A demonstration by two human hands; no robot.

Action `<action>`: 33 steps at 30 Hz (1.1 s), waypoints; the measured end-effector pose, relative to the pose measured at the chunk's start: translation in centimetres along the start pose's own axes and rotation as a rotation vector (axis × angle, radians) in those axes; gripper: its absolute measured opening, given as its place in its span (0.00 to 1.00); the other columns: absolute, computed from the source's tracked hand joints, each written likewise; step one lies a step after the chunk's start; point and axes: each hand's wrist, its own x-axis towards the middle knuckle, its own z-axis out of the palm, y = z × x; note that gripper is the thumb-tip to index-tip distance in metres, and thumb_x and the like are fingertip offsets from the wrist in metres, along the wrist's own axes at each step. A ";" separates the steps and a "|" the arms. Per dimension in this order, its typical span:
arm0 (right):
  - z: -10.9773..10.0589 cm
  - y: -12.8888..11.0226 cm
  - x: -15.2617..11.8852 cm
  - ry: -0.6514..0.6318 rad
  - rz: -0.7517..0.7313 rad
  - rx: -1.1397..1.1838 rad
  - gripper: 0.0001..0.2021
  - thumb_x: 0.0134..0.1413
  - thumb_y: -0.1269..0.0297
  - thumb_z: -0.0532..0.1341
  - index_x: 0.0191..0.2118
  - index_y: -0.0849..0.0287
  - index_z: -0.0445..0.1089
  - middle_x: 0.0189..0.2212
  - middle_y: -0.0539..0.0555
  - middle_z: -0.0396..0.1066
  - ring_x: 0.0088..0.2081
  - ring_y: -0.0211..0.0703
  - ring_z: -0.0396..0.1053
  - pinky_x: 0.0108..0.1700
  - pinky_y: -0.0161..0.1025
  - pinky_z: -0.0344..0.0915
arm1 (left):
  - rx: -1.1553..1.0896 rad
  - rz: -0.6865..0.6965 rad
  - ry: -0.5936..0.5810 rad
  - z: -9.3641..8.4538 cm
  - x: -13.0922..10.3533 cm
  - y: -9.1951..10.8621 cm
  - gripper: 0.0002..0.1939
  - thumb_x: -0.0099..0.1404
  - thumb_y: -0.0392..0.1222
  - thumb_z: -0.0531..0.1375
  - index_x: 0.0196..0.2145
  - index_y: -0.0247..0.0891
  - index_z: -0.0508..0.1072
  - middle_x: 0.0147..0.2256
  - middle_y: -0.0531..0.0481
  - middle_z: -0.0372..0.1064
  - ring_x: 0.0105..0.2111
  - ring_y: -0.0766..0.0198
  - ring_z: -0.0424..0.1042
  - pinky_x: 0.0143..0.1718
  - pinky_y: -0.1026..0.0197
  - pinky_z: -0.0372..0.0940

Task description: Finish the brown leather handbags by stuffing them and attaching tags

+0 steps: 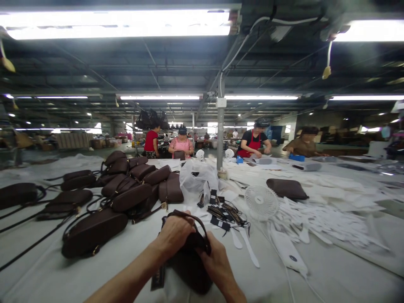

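Observation:
A dark brown bag point(192, 269) with a looped handle stands on the white-covered table right before me. My left hand point(176, 231) is closed on the bag's top edge near the handle. On the bag's right side, my right hand point(216, 256) grips it just below the handle, its fingertips partly hidden. A black tag with small lettering point(158, 277) hangs or lies at the bag's lower left; which of the two I cannot tell. More black tags point(221, 212) lie in a loose heap beyond the bag.
Finished-looking brown bags point(132, 185) with straps are piled at the left. A white fan point(261, 202), a power strip point(288, 248), white strips point(331, 223) and a brown pouch point(287, 188) lie to the right. A post point(220, 134) rises behind a plastic bag point(198, 181); people work beyond.

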 end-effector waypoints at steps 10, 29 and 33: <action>-4.1 -1.1 0.7 -0.124 -0.022 -0.063 0.07 0.43 0.67 0.61 0.27 0.55 0.60 0.23 0.46 0.65 0.26 0.40 0.60 0.29 0.36 0.53 | -0.054 -0.039 -0.089 -2.3 -0.8 -0.6 0.09 0.66 0.43 0.57 0.33 0.37 0.74 0.31 0.43 0.77 0.34 0.53 0.76 0.31 0.62 0.62; -7.5 3.5 0.3 -0.185 0.022 -0.080 0.08 0.48 0.60 0.61 0.36 0.55 0.69 0.24 0.47 0.67 0.27 0.43 0.62 0.31 0.38 0.57 | 0.005 -0.015 -0.120 -0.1 -0.5 -1.1 0.19 0.69 0.48 0.52 0.28 0.38 0.76 0.30 0.41 0.76 0.32 0.50 0.76 0.30 0.59 0.62; -8.5 3.1 0.5 -0.249 0.005 -0.035 0.10 0.48 0.62 0.63 0.38 0.55 0.71 0.25 0.46 0.67 0.28 0.42 0.62 0.31 0.37 0.58 | -0.054 -0.009 -0.080 0.1 -2.0 -2.0 0.18 0.68 0.49 0.54 0.26 0.39 0.75 0.28 0.44 0.74 0.30 0.54 0.73 0.29 0.61 0.58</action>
